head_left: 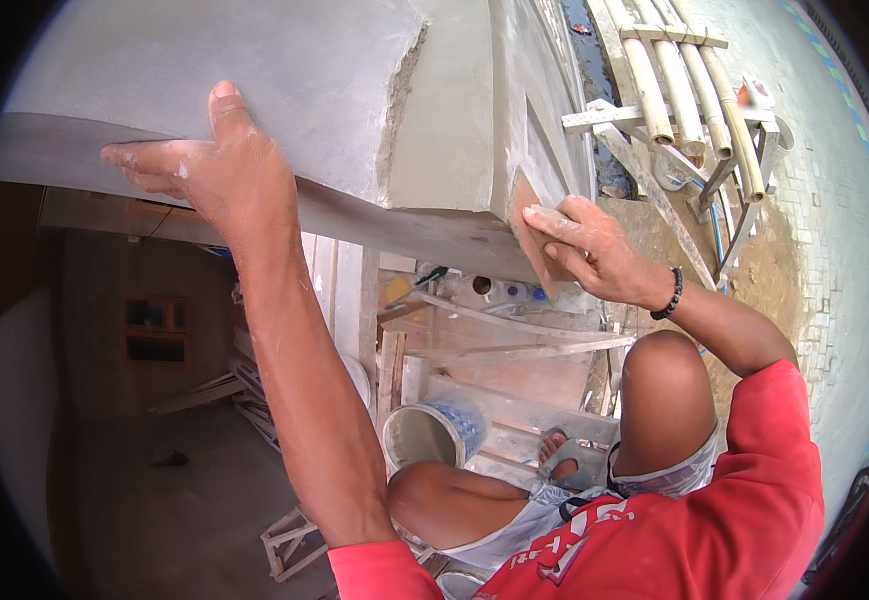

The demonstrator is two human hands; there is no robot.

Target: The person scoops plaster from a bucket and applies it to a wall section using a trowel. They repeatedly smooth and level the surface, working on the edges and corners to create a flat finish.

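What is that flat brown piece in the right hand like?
The flat brown piece is thin and straight-edged, plain reddish-brown, perhaps wood or board; the picture doesn't settle which. It slants from upper left to lower right in the view, its lower end looking like a pointed corner. The right hand holds it, fingers covering part of it. It sits at the grey plastered corner, apparently against its side face; its far side is hidden.

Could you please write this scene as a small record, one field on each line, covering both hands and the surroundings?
Left hand: fingers outstretched, at the lower edge of the grey beam
Right hand: holds a thin brown board at the beam's corner
Beam face: a rough-edged step between the hands
Right wrist: dark bracelet
Below: bucket near the left knee
Upper right: bamboo poles on a wooden trestle
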